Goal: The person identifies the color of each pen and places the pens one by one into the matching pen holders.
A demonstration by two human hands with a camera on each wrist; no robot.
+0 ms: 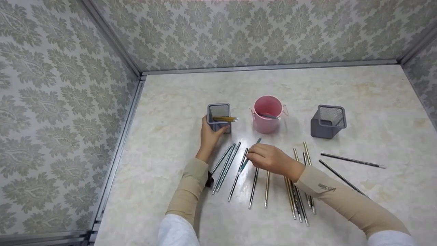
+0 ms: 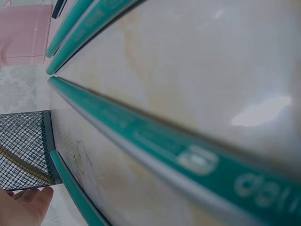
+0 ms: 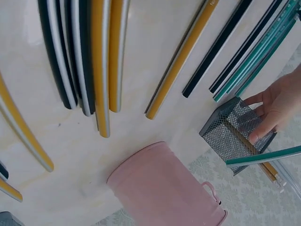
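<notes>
Two hands work above the table (image 1: pixel 164 136). In the head view, the left hand (image 1: pixel 213 135) grips the left mesh cup (image 1: pixel 219 127), thumb across its near wall; yellow pencils (image 1: pixel 223 118) lean inside. The right hand (image 1: pixel 268 157) pinches a green pencil (image 1: pixel 243 165) in front of the bucket (image 1: pixel 264 126). If the pinch slackens, this pencil could pivot and drop onto the loose black pencil (image 1: pixel 233 188) below it.

In the left wrist view, loose green pencils (image 2: pixel 117 117) lie near the camera, and one end sits close beside the cup; whether they touch cannot be told. A sideways shift of the left hand could roll these pencils apart.

In the right wrist view, the right hand's fingers do not show. The yellow pencils project past the cup's mouth; a careless sweep could snag their ends and, should the left grip loosen, tip the cup.
</notes>
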